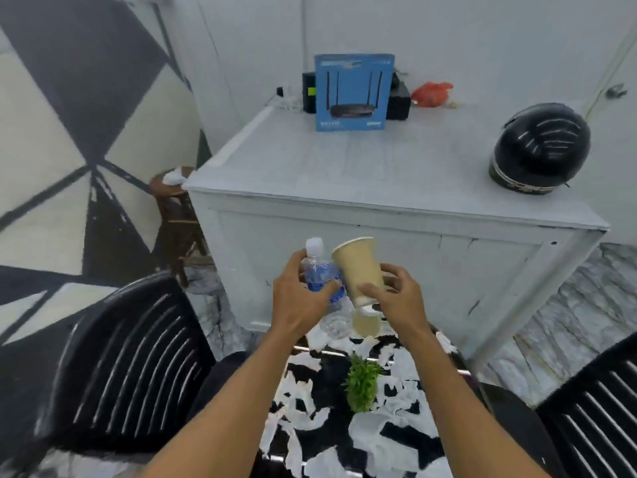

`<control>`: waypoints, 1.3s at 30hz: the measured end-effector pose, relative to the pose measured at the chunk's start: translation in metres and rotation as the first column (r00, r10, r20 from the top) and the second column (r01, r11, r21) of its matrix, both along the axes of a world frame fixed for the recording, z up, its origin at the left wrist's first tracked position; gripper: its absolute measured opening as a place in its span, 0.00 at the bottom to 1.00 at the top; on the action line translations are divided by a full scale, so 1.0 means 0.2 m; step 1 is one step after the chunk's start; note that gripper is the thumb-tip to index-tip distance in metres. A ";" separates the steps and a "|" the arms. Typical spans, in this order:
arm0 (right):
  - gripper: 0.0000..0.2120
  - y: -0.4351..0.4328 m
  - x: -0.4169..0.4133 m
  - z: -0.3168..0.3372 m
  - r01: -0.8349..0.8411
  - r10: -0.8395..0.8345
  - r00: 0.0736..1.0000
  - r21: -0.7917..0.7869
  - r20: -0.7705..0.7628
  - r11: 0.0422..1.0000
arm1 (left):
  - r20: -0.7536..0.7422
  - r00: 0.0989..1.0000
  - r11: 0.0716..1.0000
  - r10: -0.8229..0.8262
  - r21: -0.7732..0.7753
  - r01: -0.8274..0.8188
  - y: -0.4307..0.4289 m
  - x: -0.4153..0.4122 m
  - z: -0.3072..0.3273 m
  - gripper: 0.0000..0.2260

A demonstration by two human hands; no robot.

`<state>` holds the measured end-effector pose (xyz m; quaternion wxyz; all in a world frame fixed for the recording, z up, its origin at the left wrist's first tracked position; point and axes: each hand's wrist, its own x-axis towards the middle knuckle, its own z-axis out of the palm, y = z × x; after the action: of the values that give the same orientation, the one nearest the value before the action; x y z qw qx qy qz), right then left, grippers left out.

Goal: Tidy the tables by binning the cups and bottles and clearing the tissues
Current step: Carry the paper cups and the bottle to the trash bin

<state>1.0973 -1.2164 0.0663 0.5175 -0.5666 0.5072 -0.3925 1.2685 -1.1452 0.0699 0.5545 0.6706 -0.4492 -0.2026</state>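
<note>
While I stood over the small black table (pixel 331 388), my left hand (pixel 296 294) gripped a clear plastic water bottle with a blue label and white cap (pixel 322 270), with fingers curled round its middle and thumb across the label. My right hand (pixel 396 298) held a tan paper cup (pixel 358 267) near its base, thumb in front and fingers behind, so both hands were clamped on something. The cup was tilted, its open mouth leaning up and left, with the rim just beside the bottle's neck. Both were lifted above the table's far edge.

Just beneath the paper cup was a clear plastic cup of pale yellow liquid (pixel 366 322); I could not tell whether it stood on the table or hung from my right hand. Torn white tissues (pixel 375 439) lay scattered across the tabletop around a small green plant (pixel 362 384).

A black slatted chair (pixel 131 357) stood to my left and a second black chair (pixel 596 408) to my right. Beyond was a white cabinet (pixel 379 174) carrying a blue router box (pixel 353 93), a black helmet (pixel 539 148) and a red bag (pixel 431 94).
</note>
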 end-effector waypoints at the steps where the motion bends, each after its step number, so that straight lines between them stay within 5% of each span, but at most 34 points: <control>1: 0.27 0.08 0.12 0.01 -0.066 0.066 0.997 -0.013 -0.033 0.998 | -0.015 0.999 0.999 0.052 -0.014 -0.052 0.12 0.10 0.02 0.28; 9: 0.31 0.89 1.02 0.01 -0.392 0.387 0.917 -0.049 -0.096 0.919 | -0.011 0.892 0.892 0.452 0.017 -0.452 1.25 0.85 -0.02 0.27; 19: 0.30 1.97 2.03 -0.15 -0.818 0.808 0.566 0.015 -0.162 0.576 | -0.012 0.485 0.482 0.874 0.133 -0.866 2.60 1.41 -0.17 0.26; 24: 0.30 2.37 2.43 -0.32 -0.904 0.903 0.395 0.105 -0.167 0.414 | -0.018 0.297 0.293 0.955 0.218 -0.931 3.04 1.62 -0.30 0.27; 32: 0.28 2.76 3.10 -0.65 -0.920 0.950 0.259 0.256 -0.174 0.298 | 0.065 0.028 0.004 0.997 0.345 -0.939 3.52 2.08 -0.56 0.24; 39: 0.26 3.04 3.49 -0.86 -0.885 0.956 0.132 0.404 -0.261 0.232 | 0.039 -0.039 -0.053 0.998 0.431 -0.901 3.79 2.39 -0.71 0.24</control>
<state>1.7945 -0.6080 -0.1062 0.5518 -0.7895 0.1831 0.1966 1.7468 -0.3875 -0.0726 0.4696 0.8312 0.2860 0.0823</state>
